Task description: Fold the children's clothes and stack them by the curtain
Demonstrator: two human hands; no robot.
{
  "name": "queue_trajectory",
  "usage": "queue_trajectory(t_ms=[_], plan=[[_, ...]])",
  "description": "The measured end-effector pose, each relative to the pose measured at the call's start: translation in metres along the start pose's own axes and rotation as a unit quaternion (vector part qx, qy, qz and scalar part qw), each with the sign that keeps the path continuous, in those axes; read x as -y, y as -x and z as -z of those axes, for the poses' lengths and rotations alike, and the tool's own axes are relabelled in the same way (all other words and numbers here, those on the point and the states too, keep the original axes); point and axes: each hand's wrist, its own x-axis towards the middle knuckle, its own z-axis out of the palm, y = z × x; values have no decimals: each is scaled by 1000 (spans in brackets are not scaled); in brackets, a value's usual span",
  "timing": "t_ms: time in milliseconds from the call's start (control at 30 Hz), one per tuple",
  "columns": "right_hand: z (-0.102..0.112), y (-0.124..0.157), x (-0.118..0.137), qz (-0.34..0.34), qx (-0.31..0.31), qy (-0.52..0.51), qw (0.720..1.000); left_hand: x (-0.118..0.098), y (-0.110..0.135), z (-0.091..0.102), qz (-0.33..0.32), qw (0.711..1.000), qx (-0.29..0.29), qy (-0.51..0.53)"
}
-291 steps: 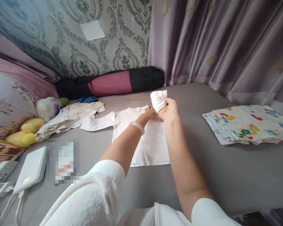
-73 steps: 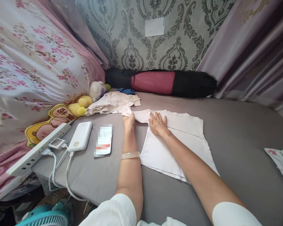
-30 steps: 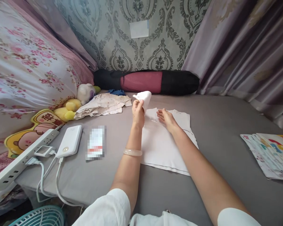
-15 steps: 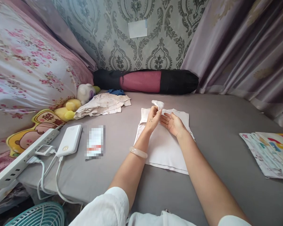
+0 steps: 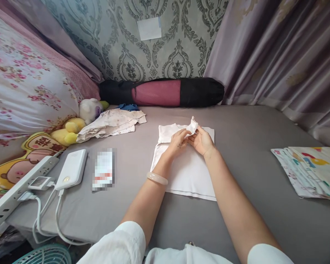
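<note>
A small white shirt (image 5: 187, 176) lies spread flat on the grey-covered bed, its hem towards me. Near its top edge, a bunched piece of white fabric (image 5: 193, 125) stands up between my two hands; whether it belongs to the shirt I cannot tell for sure. My right hand (image 5: 202, 142) pinches this fabric with thumb and fingers, palm partly turned up. From the other side, my left hand (image 5: 177, 143), with a pale bangle on its wrist, has its curled fingers on the fabric's lower edge. The left fingertips are partly hidden.
A crumpled spotted garment (image 5: 112, 123) and plush toys (image 5: 89, 110) lie at the left. Nearer are a white power bank (image 5: 72, 168), a blurred packet (image 5: 103, 169) and a power strip (image 5: 24, 189) with cables. Folded patterned cloths (image 5: 308, 172) lie right. A long black-and-red bag (image 5: 156, 92) lies against the wall.
The bunched fabric has shifted right, from my left hand to between both hands. My right hand, open before, has closed on it. The view has turned slightly to the right.
</note>
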Motion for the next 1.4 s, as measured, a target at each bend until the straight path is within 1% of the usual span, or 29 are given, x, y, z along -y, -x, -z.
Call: queue_trajectory(t_ms=[100,167,267,367,500,567,733,867,1033,1100,1167,1233,1300,1367,1400], plan=[[2,-1,0,13,8,-14,1000,3,3,0,7,997,33,-68],[4,-2,1,17,11,-34,999,2,5,1,18,992,54,-109],[7,-4,0,6,-23,-83,996,-5,7,4,47,982,77,-163],[9,-7,0,-14,-64,-131,989,-13,7,10,92,970,89,-207],[13,-10,2,-14,-104,-156,982,-19,8,18,153,951,98,-250],[14,-10,3,-5,-114,-164,980,-19,9,20,171,942,100,-269],[17,-10,7,8,-147,-174,974,-17,10,21,188,928,112,-302],[24,-15,7,46,-159,-158,973,-16,10,21,190,924,123,-307],[38,-27,0,97,-193,-82,973,-15,10,20,190,924,126,-308],[44,-32,-4,117,-201,-15,972,-15,10,20,189,924,124,-307],[47,-36,-8,139,-205,75,966,-15,10,20,188,925,120,-307],[48,-37,-12,161,-211,157,951,-16,10,20,187,926,119,-306],[45,-36,-15,186,-213,231,931,-17,10,20,186,926,119,-307],[38,-32,-17,209,-198,325,901,-18,9,19,185,925,118,-310],[33,-28,-18,215,-183,381,880,-18,9,19,185,925,116,-313]])
